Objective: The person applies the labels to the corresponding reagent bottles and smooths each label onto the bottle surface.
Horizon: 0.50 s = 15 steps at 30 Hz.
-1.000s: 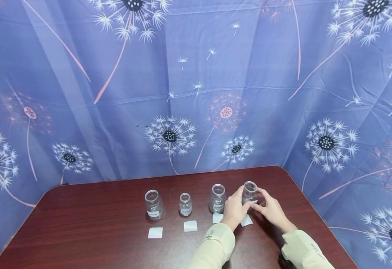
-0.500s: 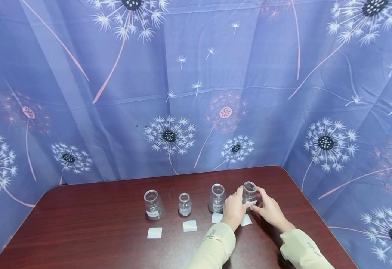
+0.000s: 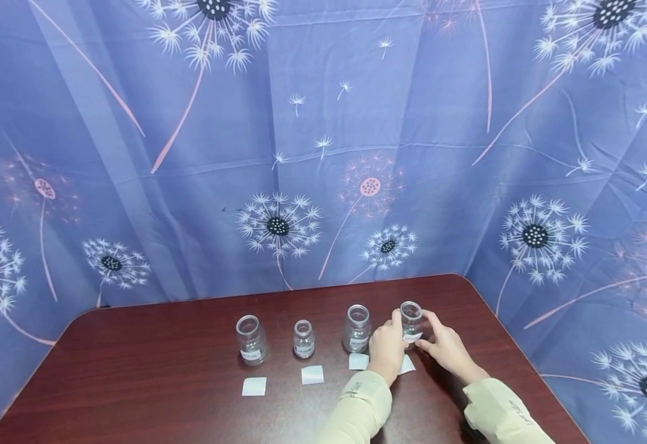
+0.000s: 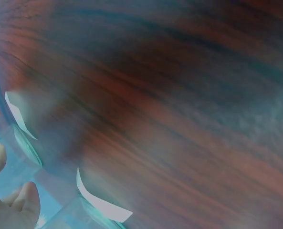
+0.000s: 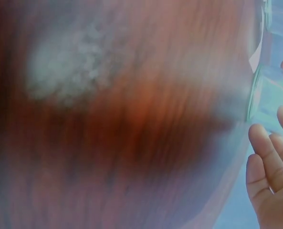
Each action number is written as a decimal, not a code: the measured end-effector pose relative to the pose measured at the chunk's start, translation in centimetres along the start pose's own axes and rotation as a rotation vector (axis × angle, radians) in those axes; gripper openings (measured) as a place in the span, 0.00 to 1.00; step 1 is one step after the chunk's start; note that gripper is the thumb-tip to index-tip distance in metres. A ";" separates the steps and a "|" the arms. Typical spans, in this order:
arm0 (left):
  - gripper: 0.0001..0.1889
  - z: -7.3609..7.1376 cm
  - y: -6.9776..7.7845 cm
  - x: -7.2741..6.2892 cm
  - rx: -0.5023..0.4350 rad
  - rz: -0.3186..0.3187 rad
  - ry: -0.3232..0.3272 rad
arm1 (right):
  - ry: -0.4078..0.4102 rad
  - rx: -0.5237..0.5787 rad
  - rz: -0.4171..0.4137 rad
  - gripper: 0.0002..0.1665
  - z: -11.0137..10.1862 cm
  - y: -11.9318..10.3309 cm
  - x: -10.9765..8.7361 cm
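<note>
A clear glass jar [image 3: 411, 312] with a white label [image 3: 412, 337] on its lower front stands at the right end of a row. My left hand [image 3: 387, 346] holds its left side, fingers reaching up near the neck and thumb by the label. From the right, my right hand [image 3: 446, 348] grips the same jar, thumb low on the front and index finger near the shoulder. In the right wrist view, lower fingers [image 5: 263, 148] are beside the jar's base [image 5: 254, 95]. A white paper piece [image 3: 406, 364] lies before the jar, partly hidden by my left hand.
Left of it stand a labelled jar [image 3: 358, 330], a smaller labelled jar [image 3: 303, 339] and a larger one [image 3: 251, 340]. White paper pieces [image 3: 253, 386] lie in front of them on the dark red wooden table [image 3: 151, 382]. A blue dandelion-print curtain [image 3: 201, 246] hangs behind.
The label's raised right edge now lies flatter against the right-hand jar. My left thumb has drawn back leftward across it, while my right hand stays at the jar.
</note>
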<state>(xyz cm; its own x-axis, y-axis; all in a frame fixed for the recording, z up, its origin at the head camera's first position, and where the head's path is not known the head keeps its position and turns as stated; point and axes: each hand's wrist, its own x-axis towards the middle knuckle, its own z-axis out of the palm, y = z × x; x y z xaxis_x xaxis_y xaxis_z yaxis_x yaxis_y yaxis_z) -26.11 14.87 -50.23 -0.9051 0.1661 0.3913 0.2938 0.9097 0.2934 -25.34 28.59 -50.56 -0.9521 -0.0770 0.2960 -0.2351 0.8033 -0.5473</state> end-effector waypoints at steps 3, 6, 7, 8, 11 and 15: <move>0.32 0.0 -0.2 0.1 0.016 0.026 -0.003 | 0.001 0.000 -0.010 0.35 -0.1 0.1 0.0; 0.31 -0.2 -0.5 0.1 0.006 0.045 -0.009 | -0.007 0.021 -0.019 0.34 -0.2 0.3 0.1; 0.30 -0.3 -0.6 0.1 -0.001 0.050 -0.013 | -0.006 0.029 -0.022 0.33 -0.3 0.3 0.1; 0.30 -0.3 -0.6 0.1 -0.007 0.054 -0.022 | -0.007 0.036 -0.026 0.33 -0.4 0.4 0.1; 0.30 -0.6 -0.9 0.1 -0.034 0.059 -0.065 | -0.018 0.044 -0.043 0.31 -0.8 0.6 0.2; 0.30 -1.0 -1.2 0.2 -0.056 0.068 -0.131 | -0.032 0.030 -0.085 0.28 -1.4 0.8 0.4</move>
<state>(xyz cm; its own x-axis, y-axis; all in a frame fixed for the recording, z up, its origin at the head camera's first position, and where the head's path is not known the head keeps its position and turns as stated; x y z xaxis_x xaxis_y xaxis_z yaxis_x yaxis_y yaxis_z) -26.31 13.39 -49.69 -0.9137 0.2786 0.2960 0.3696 0.8725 0.3197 -25.62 30.05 -49.82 -0.9339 -0.1635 0.3180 -0.3210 0.7752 -0.5441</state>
